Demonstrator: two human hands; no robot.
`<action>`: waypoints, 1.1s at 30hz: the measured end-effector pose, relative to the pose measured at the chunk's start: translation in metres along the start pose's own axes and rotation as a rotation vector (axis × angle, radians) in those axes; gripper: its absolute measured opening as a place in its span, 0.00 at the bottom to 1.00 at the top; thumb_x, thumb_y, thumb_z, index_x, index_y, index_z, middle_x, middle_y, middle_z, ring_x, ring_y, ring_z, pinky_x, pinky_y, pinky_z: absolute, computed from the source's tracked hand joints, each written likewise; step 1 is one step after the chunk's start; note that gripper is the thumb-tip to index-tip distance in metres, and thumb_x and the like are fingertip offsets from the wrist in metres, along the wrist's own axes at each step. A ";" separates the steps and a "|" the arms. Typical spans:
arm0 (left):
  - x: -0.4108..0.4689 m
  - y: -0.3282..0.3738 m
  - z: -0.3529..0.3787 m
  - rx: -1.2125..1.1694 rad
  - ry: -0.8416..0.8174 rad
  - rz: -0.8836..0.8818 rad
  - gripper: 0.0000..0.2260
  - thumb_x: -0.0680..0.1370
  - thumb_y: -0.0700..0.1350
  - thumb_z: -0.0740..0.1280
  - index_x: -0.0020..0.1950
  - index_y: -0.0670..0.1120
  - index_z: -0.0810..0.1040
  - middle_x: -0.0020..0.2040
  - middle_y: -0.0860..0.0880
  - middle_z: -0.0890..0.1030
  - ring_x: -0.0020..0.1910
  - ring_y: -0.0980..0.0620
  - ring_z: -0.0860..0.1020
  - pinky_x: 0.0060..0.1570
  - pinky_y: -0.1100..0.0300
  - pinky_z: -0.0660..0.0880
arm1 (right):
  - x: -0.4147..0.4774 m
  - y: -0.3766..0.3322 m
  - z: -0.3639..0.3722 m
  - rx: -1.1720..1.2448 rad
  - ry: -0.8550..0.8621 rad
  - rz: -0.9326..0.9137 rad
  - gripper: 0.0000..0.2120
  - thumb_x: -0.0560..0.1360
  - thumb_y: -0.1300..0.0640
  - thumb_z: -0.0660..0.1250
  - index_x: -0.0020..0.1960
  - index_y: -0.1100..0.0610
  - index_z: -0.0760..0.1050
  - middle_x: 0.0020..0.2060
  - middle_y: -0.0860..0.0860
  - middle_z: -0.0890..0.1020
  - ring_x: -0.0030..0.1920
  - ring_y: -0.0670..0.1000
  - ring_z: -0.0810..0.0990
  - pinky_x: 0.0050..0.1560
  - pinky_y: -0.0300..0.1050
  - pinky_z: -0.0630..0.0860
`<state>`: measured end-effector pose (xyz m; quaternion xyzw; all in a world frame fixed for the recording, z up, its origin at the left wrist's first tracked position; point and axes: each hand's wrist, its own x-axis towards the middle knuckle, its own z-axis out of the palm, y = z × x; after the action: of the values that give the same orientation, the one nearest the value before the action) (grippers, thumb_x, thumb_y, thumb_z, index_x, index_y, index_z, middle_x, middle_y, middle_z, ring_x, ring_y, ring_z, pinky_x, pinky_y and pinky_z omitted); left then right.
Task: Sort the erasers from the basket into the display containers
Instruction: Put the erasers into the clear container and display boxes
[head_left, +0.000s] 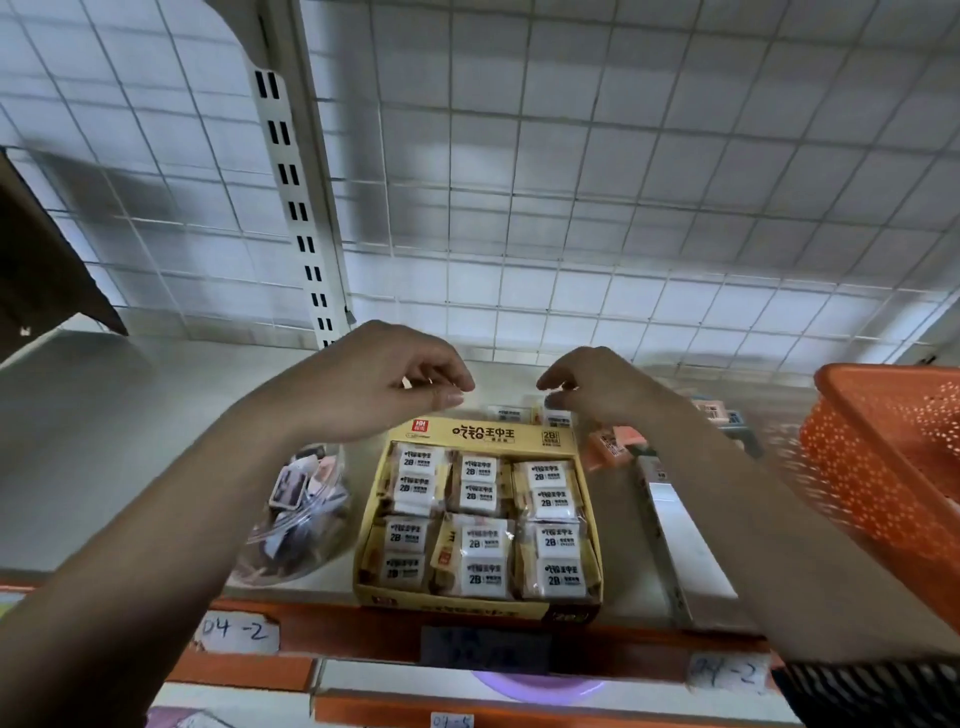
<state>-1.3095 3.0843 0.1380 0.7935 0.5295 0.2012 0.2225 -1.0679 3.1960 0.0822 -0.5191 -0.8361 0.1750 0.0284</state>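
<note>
A yellow display box (480, 607) stands at the shelf's front edge, filled with several wrapped white 2B erasers (484, 538). My left hand (371, 387) hovers above the box's back flap with fingers loosely curled and nothing in them. My right hand (597, 387) hovers opposite it, fingers also loosely curled and holding nothing. Loose white erasers (511, 413) lie on the shelf just behind the box. A pink eraser (610, 447) lies to the right of the box, partly under my right forearm. The orange perforated basket (883, 467) sits at the far right.
A clear round container (296, 514) of small mixed erasers stands left of the box. A white tray (675, 530) lies right of the box, mostly under my arm. A wire grid (571, 208) backs the shelf. Price labels (236, 631) run along the orange shelf edge.
</note>
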 end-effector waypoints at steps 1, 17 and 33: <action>0.007 -0.003 -0.003 -0.018 -0.018 -0.022 0.06 0.78 0.48 0.68 0.52 0.56 0.82 0.44 0.61 0.83 0.47 0.67 0.78 0.43 0.74 0.71 | 0.006 0.002 0.002 -0.033 -0.041 0.007 0.16 0.75 0.57 0.71 0.63 0.55 0.78 0.60 0.50 0.80 0.58 0.48 0.78 0.53 0.37 0.69; 0.121 -0.030 0.042 -0.153 -0.430 -0.264 0.09 0.82 0.43 0.62 0.59 0.47 0.79 0.55 0.48 0.76 0.55 0.50 0.75 0.42 0.59 0.80 | 0.002 0.009 0.007 0.043 0.071 -0.020 0.10 0.73 0.56 0.71 0.55 0.51 0.81 0.49 0.45 0.77 0.54 0.48 0.75 0.47 0.37 0.65; 0.148 -0.037 0.078 0.010 -0.449 -0.122 0.06 0.76 0.44 0.72 0.52 0.48 0.80 0.52 0.48 0.76 0.36 0.53 0.80 0.34 0.64 0.77 | -0.068 0.024 0.001 0.568 0.421 0.078 0.09 0.71 0.60 0.75 0.45 0.47 0.81 0.44 0.47 0.80 0.47 0.49 0.81 0.48 0.53 0.80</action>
<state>-1.2414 3.2242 0.0656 0.7858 0.5147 0.0031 0.3428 -1.0168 3.1456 0.0826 -0.5468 -0.7093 0.2907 0.3367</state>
